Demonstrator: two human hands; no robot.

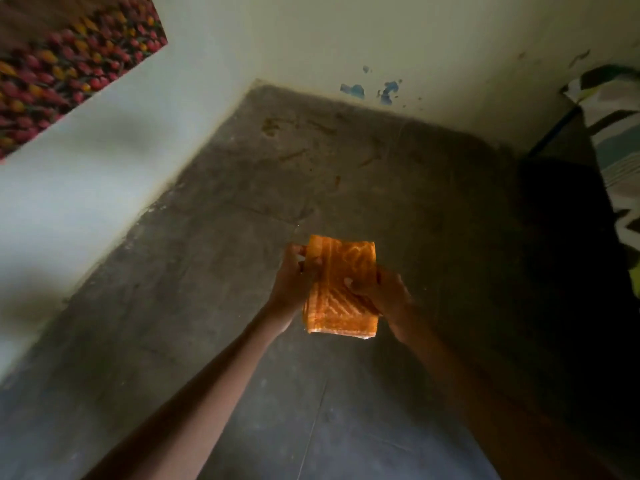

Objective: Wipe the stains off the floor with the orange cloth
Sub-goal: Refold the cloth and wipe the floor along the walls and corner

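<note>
Pale walls meet over a grey concrete floor (207, 306), with floral fabric (62, 64) at the upper left. The left hand (292, 282) pinches the far left edge of the folded orange cloth (341, 289), held in the air with its long axis pointing away. The right hand (388, 292) curls round its near right side. Brownish stains (277, 128) lie well ahead of both hands, by the far wall, so the cloth likely has to go forward and down. Patterned bedding (620, 140) edges the right.

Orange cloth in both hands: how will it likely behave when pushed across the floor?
The folded orange terry cloth looks floppy, creasing where the left hand and right hand grip it. Its ribbed pile should drag on the rough grey floor rather than slide.
</note>
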